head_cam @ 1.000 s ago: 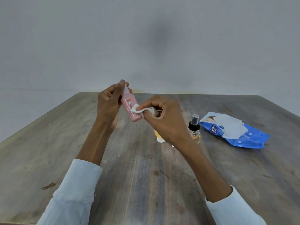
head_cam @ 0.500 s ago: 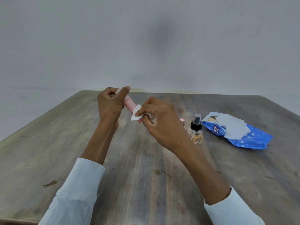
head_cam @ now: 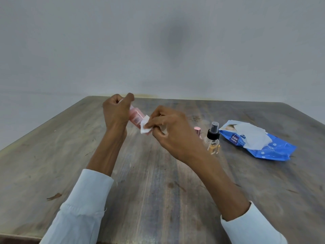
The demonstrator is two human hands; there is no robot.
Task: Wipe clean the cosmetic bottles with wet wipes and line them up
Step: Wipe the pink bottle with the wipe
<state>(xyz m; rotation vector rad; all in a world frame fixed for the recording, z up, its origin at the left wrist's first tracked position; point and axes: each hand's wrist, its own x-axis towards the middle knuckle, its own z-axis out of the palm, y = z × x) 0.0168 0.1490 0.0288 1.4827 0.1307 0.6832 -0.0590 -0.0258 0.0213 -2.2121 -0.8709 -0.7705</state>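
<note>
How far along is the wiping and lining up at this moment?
Done: cannot tell; the clear spray bottle and a pink-capped item stand side by side on the table.
In hand: left hand grips the pink bottle; right hand pinches a wet wipe against it.
Left: placing it in line; another wipe sticks out of the wipes pack.

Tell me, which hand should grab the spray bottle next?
Probably the right hand. The clear glass spray bottle with the black pump stands just beside it, though it must drop its white wipe first. The left hand is farther and grips the pink bottle.
</note>
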